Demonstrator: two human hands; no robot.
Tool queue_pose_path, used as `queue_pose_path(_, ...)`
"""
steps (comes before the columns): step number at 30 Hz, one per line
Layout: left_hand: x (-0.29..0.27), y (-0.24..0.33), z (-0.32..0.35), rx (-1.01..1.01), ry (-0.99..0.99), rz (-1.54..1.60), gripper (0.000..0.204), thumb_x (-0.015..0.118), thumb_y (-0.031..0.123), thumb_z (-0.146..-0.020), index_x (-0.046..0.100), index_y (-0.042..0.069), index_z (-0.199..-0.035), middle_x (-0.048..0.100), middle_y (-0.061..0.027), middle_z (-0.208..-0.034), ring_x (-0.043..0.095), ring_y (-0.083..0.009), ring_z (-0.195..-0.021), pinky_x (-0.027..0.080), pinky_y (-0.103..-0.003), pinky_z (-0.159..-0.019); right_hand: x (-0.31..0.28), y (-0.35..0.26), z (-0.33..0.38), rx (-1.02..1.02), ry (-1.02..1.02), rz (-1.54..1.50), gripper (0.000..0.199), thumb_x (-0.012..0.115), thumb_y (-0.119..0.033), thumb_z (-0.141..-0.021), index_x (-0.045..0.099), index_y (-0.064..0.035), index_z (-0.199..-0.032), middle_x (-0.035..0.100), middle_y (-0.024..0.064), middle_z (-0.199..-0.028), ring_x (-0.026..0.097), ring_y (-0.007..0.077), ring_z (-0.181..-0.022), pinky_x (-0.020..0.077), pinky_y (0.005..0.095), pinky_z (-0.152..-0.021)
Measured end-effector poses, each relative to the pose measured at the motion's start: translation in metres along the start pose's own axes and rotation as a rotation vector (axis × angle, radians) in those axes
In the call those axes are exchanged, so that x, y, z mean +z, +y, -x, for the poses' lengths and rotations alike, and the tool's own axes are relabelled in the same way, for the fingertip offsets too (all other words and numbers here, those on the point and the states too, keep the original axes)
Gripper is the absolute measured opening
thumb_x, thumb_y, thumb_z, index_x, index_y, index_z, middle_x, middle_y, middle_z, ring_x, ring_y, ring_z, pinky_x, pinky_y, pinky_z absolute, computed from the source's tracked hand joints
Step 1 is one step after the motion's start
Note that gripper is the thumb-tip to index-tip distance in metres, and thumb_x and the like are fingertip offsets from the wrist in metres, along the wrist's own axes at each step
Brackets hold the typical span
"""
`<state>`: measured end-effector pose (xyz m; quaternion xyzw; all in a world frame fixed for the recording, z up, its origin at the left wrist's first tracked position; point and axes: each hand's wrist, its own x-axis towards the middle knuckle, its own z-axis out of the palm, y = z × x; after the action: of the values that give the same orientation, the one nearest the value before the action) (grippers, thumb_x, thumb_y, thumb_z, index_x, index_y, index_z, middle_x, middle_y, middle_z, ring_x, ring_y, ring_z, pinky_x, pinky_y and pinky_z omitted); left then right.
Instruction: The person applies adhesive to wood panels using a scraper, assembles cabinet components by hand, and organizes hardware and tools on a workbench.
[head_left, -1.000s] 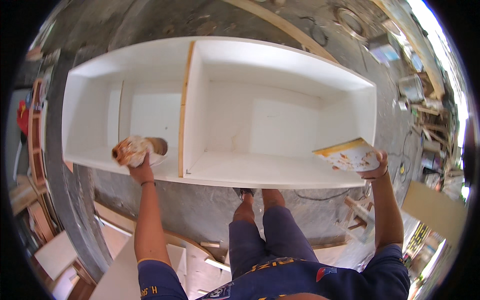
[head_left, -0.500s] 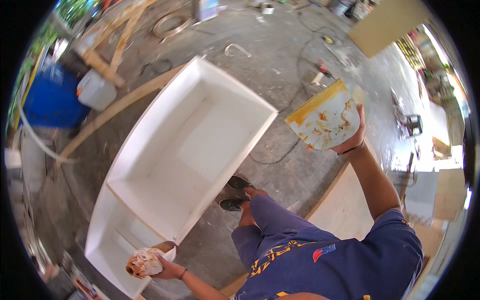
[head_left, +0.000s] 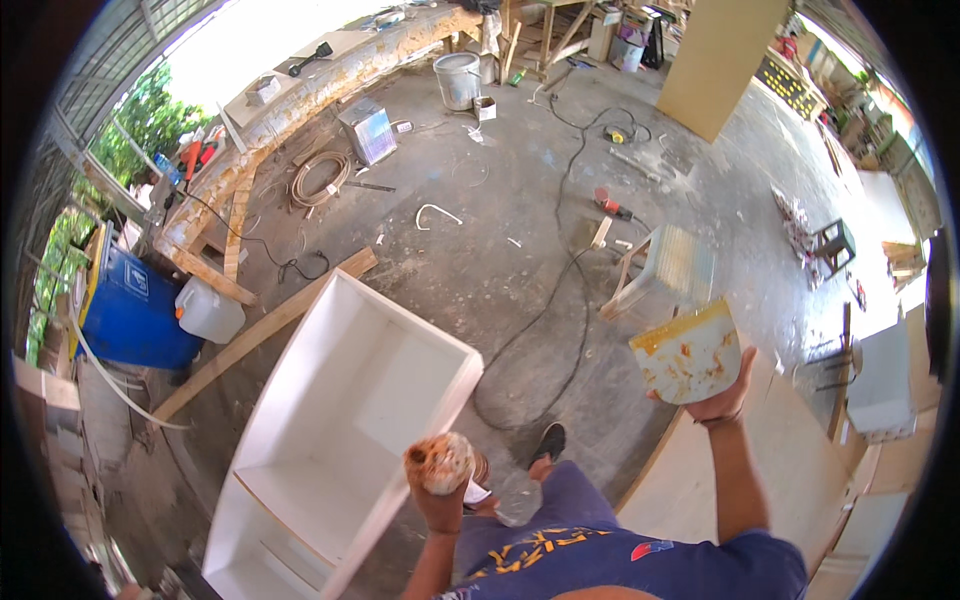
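Observation:
In my left hand [head_left: 440,508], fingers wrapped round it, is a roughly cylindrical thing [head_left: 441,460] with a white and brown crusted end. White cloth or paper shows beside it; its exact kind I cannot make out. My right hand [head_left: 728,396] grips a pale, round-edged palette [head_left: 688,352] from below, its face smeared brown and its straight edge yellow. Left of my legs stands a white open box cabinet [head_left: 305,360] with a divider inside. The crusted thing is in front of the cabinet's near right side from this view.
A stool [head_left: 672,268] stands ahead on the right, near a red power tool [head_left: 612,206] and its cable. A wooden plank [head_left: 270,325] lies beyond the cabinet, close to a white jerrycan [head_left: 210,308] and a blue drum [head_left: 140,310]. Right of me is a pale board [head_left: 745,470].
My left hand has carried the crusted thing rightward and up, away from the cabinet's near compartment. The palette appears lower and further right. The view has tilted up, showing more floor ahead.

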<state>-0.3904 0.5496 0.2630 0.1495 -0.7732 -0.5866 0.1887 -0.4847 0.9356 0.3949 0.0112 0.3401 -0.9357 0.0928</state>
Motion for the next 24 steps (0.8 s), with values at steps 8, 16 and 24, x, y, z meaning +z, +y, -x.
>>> queue_pose_path(8, 0.186, 0.065, -0.034, 0.104, -0.504, 0.033, 0.065, 0.082, 0.009, -0.059, 0.052, 0.005, -0.117, 0.056, -0.0129, -0.104, 0.055, -0.0298, -0.097, 0.045, -0.038, -0.083, -0.032, -0.077, -0.015, -0.256, 0.13, 0.956, 0.083, 0.058, -0.061, -0.077, 0.049, 0.0052, -0.126, 0.047, 0.019, -0.132, 0.045, 0.0322, -0.122, 0.0353, 0.0418, -0.101)
queue_pose_path(16, 0.341, 0.103, -0.066, 0.368, -0.786, 0.08, 0.069, 0.082, 0.015, -0.057, 0.052, 0.006, -0.118, 0.055, -0.0135, -0.106, 0.054, -0.0335, -0.099, 0.047, -0.041, -0.082, -0.011, -0.103, -0.058, -0.572, 0.039, 1.837, 0.07, 0.077, -0.046, -0.06, 0.06, -0.0136, -0.119, 0.051, 0.0107, -0.128, 0.042, 0.0323, -0.122, 0.0257, 0.0491, -0.105)
queue_pose_path(24, 0.428, 0.092, -0.106, 0.461, -1.015, 0.04, 0.072, 0.081, 0.014, -0.058, 0.05, 0.007, -0.122, 0.054, -0.015, -0.115, 0.052, -0.035, -0.108, 0.046, -0.04, -0.089, -0.059, -0.129, -0.081, -0.451, 0.373, 1.722, 0.081, 0.077, -0.045, -0.066, 0.046, -0.0104, -0.133, 0.042, 0.0112, -0.139, 0.035, 0.0303, -0.131, 0.0221, 0.0497, -0.109)
